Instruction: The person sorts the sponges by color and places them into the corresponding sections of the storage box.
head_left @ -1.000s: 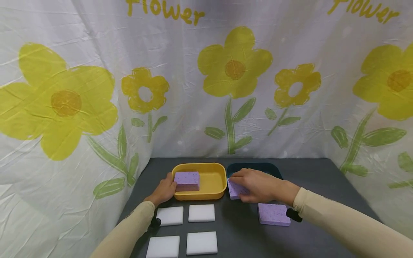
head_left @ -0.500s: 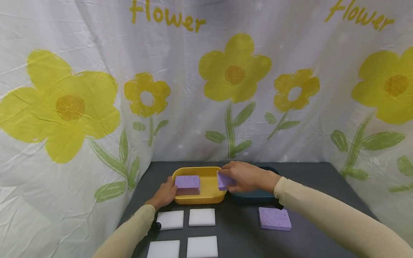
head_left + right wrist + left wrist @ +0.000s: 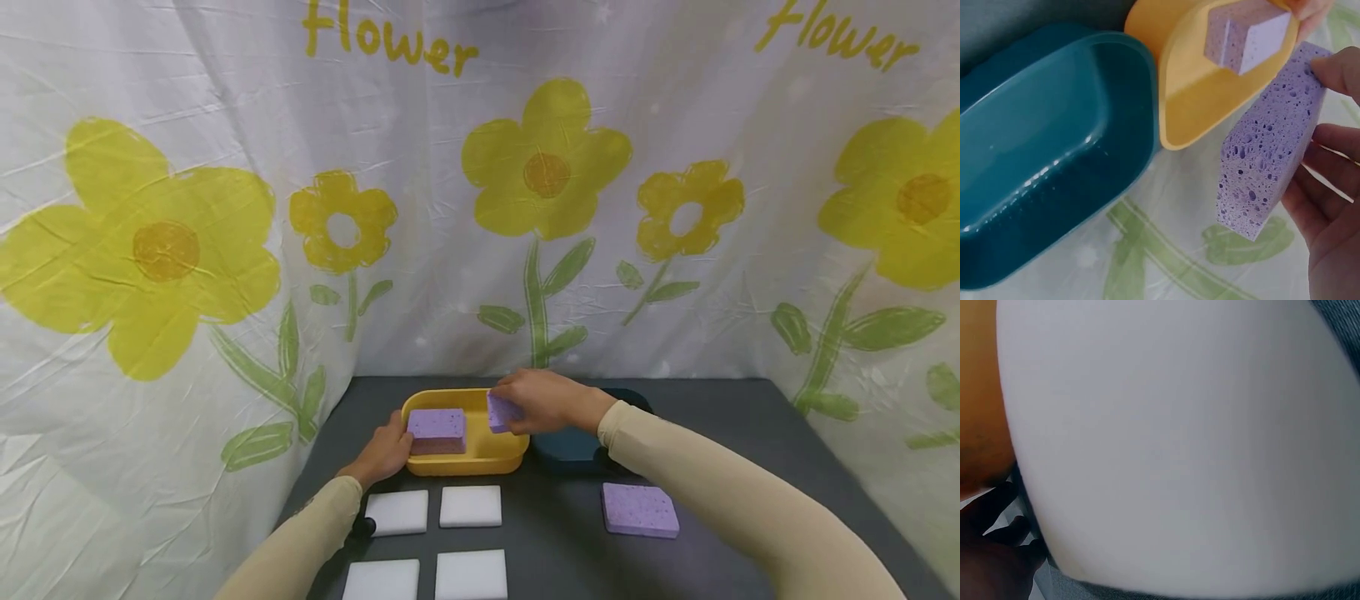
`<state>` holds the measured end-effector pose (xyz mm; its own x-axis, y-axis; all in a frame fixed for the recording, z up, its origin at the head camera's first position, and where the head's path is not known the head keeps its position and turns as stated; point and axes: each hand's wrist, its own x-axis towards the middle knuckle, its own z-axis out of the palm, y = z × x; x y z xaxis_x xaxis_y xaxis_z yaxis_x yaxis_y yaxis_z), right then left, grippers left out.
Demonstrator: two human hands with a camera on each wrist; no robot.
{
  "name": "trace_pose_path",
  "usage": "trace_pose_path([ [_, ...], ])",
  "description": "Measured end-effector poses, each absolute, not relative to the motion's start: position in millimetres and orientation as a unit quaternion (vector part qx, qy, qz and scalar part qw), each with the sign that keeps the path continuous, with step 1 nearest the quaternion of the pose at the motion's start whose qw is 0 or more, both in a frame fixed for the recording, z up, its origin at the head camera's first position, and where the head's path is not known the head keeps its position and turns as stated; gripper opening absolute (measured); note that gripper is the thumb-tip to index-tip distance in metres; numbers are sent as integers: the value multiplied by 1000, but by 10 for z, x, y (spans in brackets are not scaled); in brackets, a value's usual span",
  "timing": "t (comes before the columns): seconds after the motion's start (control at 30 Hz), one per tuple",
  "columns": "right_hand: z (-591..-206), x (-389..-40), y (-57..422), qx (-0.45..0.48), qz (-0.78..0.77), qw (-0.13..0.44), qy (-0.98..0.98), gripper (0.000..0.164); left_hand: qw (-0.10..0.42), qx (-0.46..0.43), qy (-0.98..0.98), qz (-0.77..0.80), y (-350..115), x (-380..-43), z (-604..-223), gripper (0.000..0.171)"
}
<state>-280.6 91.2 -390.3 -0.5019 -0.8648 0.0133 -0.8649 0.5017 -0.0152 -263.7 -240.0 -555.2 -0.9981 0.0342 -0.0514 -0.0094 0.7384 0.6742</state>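
My right hand (image 3: 546, 400) pinches a purple sponge (image 3: 502, 412) between thumb and fingers, above the right end of the yellow container (image 3: 487, 467). In the right wrist view the held sponge (image 3: 1269, 144) is tilted, its porous face showing. A stack of purple sponge (image 3: 437, 423) lies in the left end of that container. My left hand (image 3: 386, 450) grips the container's left end; its fingers (image 3: 994, 509) are dark and partly cut off in the left wrist view. Against the yellow container's right side stands a dark teal container (image 3: 1125, 53), with nothing visible inside.
Several white pads (image 3: 470, 506) lie in rows on the dark table (image 3: 570, 550) before the containers. One white pad (image 3: 1160, 437) fills most of the left wrist view. Another purple sponge (image 3: 640, 509) lies at right. A flower-printed curtain (image 3: 420, 350) hangs behind.
My right hand has carried the purple sponge leftward from the teal container's front left corner to above the yellow container. The left hand stays on the yellow container. The head view has shifted slightly.
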Motion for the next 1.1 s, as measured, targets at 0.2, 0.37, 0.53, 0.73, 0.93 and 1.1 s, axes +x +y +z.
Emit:
trace_pose_path([
  [0.2, -3991, -2916, 815, 482, 22, -11, -876, 47, 29, 5, 931, 364, -2381, -2621, -5523, 47],
  [0.37, -4077, -2958, 752, 470, 35, -18, -882, 52, 29, 2, 931, 365, -2375, -2617, -5506, 48],
  [0.53, -4215, -2989, 696, 472, 45, -17, -880, 52, 29, -1, 931, 365, -2378, -2622, -5527, 49],
  [0.73, -4395, -3026, 625, 466, 47, -23, -883, 53, 31, -3, 930, 367, -2379, -2609, -5563, 48],
  [0.93, -4528, -3058, 562, 447, 55, -29, -893, 55, 29, -2, 931, 364, -2387, -2619, -5565, 48],
  [1.1, -4638, -3072, 522, 436, 61, -29, -897, 54, 27, -1, 933, 360, -2390, -2618, -5560, 47],
])
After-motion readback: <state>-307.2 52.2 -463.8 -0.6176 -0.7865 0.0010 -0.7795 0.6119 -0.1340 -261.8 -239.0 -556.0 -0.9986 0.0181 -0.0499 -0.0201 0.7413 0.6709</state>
